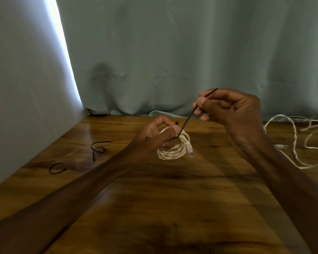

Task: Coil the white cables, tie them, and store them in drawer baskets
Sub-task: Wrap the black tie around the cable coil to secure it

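L hand holds coil, R hand pinches tie.

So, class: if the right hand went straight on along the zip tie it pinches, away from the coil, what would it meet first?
The right hand would probably reach the pale curtain; nothing else shows in that line, though depth is unclear.

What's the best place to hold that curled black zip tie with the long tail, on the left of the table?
Pinch the black zip tie by its straight tail, coming from above. It lies flat on the wooden table, and the tail runs clear of the curled end, so fingers likely fit there.
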The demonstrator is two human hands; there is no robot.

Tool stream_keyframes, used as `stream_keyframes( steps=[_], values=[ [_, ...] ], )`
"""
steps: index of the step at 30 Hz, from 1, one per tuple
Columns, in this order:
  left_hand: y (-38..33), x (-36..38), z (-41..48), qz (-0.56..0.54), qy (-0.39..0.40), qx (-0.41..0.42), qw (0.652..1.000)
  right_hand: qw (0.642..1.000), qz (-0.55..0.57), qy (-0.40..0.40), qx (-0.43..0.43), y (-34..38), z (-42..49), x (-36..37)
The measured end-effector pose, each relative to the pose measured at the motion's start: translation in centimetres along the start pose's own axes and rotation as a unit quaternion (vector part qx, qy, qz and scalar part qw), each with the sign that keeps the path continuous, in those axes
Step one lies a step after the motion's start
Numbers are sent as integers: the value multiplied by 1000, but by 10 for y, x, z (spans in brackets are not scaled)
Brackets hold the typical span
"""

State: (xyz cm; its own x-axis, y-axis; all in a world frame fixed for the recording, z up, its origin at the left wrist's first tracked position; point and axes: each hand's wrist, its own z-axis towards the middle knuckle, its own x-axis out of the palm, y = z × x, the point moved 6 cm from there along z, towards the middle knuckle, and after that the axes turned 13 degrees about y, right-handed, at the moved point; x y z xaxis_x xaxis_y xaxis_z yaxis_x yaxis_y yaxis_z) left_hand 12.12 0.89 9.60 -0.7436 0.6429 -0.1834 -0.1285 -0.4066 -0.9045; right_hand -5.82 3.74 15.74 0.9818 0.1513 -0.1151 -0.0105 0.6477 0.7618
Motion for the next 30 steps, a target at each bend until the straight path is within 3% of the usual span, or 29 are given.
stream_keyframes(
  steps=[5, 12, 30],
  values=[
    [-6, 26, -3, -12, 65, 17, 998, 993, 63, -34, 91, -25, -3, -2],
    [-9, 26, -7, 36, 42, -6, 998, 956, 99, 63, 269, -72, -19, 27],
    [-19, 27, -13, 242, -89, -21, 966, 959, 48, 67, 270, -73, -12, 17]
  ],
)
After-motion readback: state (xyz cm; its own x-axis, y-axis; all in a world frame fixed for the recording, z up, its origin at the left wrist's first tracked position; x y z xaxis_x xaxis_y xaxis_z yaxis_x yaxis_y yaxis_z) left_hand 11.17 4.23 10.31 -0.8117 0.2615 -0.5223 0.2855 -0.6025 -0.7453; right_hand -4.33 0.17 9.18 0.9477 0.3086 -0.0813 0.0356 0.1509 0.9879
